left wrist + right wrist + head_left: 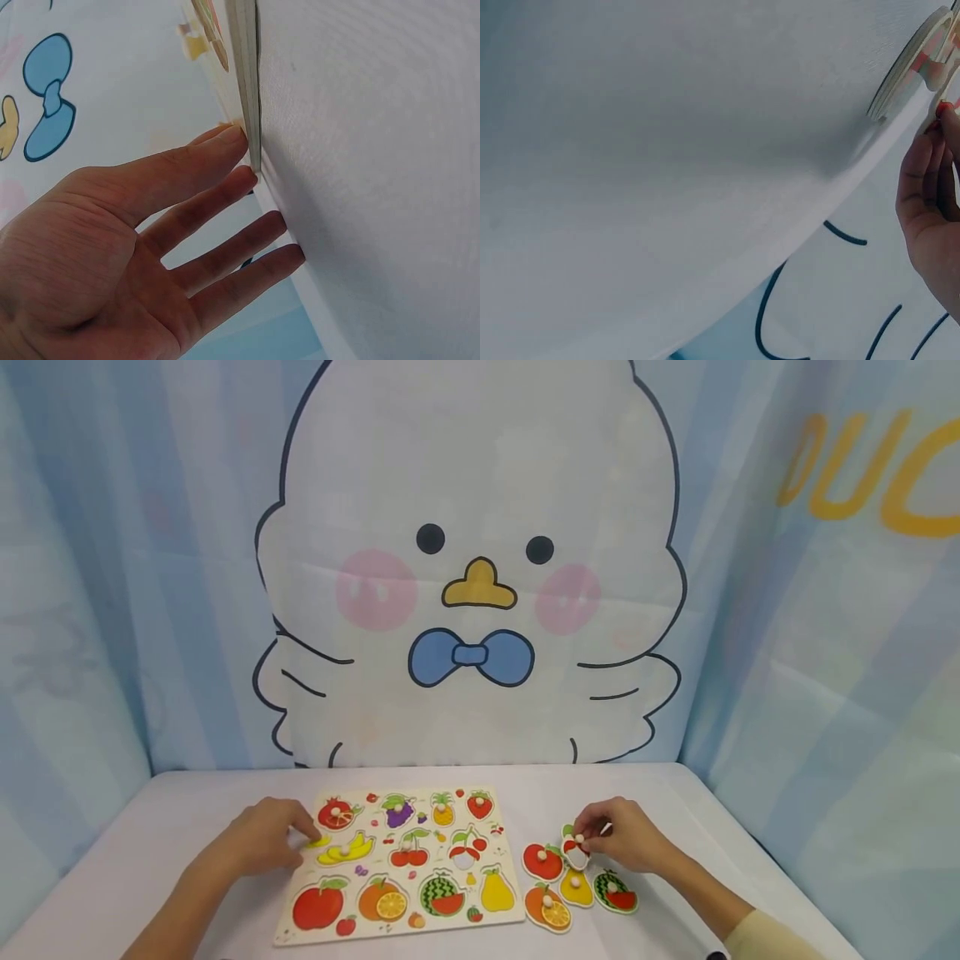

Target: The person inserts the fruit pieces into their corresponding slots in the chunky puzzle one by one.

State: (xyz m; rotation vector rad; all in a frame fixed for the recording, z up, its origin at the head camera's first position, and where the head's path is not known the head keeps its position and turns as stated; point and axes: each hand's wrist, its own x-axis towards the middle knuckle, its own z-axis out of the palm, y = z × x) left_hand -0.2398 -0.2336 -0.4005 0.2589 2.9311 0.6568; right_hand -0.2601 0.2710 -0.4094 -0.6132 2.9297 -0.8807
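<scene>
A wooden fruit puzzle board [405,868] lies on the table. My left hand [266,839] rests at its left edge; in the left wrist view the thumb [202,157] touches the board's face near a corner, and the other fingers extend straight to the edge and tabletop. To the right of the board, my right hand [618,835] pinches a red-and-white lychee puzzle piece [574,853] over a cluster of knobbed pieces. Around it lie an apple piece [542,863], an orange piece [547,910], a pear piece [576,891] and a watermelon piece [617,893].
Knobbed bananas [348,850], cherries [408,857], grapes [397,812] and other fruit sit in the board. Across the table's back hangs a curtain [480,710] printed with a duck; more curtains [832,693] close off the sides.
</scene>
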